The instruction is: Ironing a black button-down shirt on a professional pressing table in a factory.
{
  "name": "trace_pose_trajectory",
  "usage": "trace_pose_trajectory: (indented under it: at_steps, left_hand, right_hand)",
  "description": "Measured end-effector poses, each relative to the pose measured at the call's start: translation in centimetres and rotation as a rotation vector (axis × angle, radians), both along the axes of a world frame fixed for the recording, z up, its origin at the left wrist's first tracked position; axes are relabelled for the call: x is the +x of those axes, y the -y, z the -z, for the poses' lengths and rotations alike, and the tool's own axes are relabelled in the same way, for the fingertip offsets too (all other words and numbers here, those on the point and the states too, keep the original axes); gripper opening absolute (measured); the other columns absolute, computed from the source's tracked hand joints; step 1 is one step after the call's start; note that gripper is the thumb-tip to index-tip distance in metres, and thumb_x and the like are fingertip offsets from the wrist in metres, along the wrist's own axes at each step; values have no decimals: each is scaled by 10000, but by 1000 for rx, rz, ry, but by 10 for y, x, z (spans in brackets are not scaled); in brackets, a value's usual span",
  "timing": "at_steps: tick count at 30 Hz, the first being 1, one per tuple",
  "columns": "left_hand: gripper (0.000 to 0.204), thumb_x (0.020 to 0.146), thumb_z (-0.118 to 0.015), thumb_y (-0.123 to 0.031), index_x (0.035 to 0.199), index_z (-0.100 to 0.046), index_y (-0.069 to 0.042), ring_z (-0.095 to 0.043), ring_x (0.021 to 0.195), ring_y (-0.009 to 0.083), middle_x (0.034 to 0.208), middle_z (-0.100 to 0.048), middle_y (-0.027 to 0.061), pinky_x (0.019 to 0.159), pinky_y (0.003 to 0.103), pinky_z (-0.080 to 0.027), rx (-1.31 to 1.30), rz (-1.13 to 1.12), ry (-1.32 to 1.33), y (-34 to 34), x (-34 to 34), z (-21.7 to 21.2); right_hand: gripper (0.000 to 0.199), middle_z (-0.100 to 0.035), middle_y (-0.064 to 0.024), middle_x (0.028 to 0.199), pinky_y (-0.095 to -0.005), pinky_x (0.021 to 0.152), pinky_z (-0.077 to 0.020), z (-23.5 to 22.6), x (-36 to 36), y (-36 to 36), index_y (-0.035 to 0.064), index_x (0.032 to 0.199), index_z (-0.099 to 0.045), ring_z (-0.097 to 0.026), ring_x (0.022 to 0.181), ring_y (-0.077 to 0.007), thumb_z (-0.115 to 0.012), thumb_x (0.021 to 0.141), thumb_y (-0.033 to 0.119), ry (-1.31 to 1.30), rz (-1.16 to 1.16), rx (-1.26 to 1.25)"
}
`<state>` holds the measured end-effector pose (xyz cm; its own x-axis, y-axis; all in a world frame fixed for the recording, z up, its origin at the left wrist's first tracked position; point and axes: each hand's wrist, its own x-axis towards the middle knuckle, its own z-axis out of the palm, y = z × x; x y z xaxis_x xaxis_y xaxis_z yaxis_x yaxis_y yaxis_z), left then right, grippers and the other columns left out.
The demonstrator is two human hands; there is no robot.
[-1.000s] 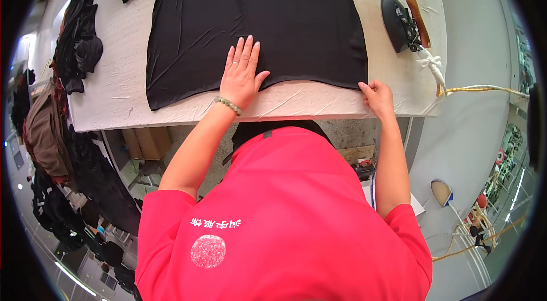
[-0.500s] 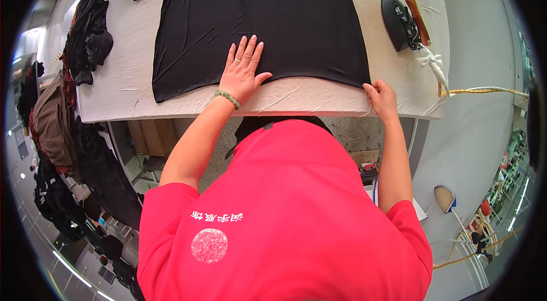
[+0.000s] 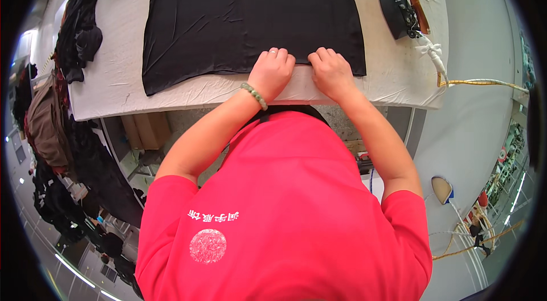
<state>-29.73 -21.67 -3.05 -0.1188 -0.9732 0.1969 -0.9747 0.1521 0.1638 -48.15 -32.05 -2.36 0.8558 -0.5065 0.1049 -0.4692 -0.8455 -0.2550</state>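
A black short-sleeved shirt (image 3: 250, 16) lies spread on a padded white ironing table (image 3: 393, 87), its bottom hem toward me. My left hand (image 3: 272, 74), with a beaded bracelet at the wrist, is closed on the hem near the middle, fingers curled down over the edge. A short gap to the right, my right hand (image 3: 332, 74) grips the same hem, also with bent fingers. Both thumbs are mostly hidden. Slight creases run across the shirt's left half.
An iron (image 3: 393, 10) with a wooden handle rests on the table at the far right, its wrapped cord (image 3: 484, 84) leading off right. Dark bunched cloth (image 3: 80, 30) lies at the table's left edge, and garments hang (image 3: 48, 118) beyond it.
My left hand, flat on the shirt before, has moved right and curled onto the hem. My right hand has slid left from the hem's right corner. The shirt has shifted slightly left.
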Motion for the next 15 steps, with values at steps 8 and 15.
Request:
trace_pose_trajectory:
  at_steps: [8,15]
  left_hand:
    - [41,806,-630,-135,831,-612,-107,-610,823,220,833,-580,55,729,356,-479,9,105,-25,-2,11,7]
    - [78,795,-653,-119,861,-621,-94,-619,835,230,842,-585,60,767,370,-493,-46,76,-75,-16,10,3]
  right_hand:
    - [206,-557,-61,856,-391,727,-498,0,-7,5,94,879,-592,-610,842,-265,-704,709,60,-35,-84,46]
    - [149,-593,-65,864,-403,732,-505,-15,-24,8,86,879,-632,-626,846,-280,-723,762,99,46,-98,104]
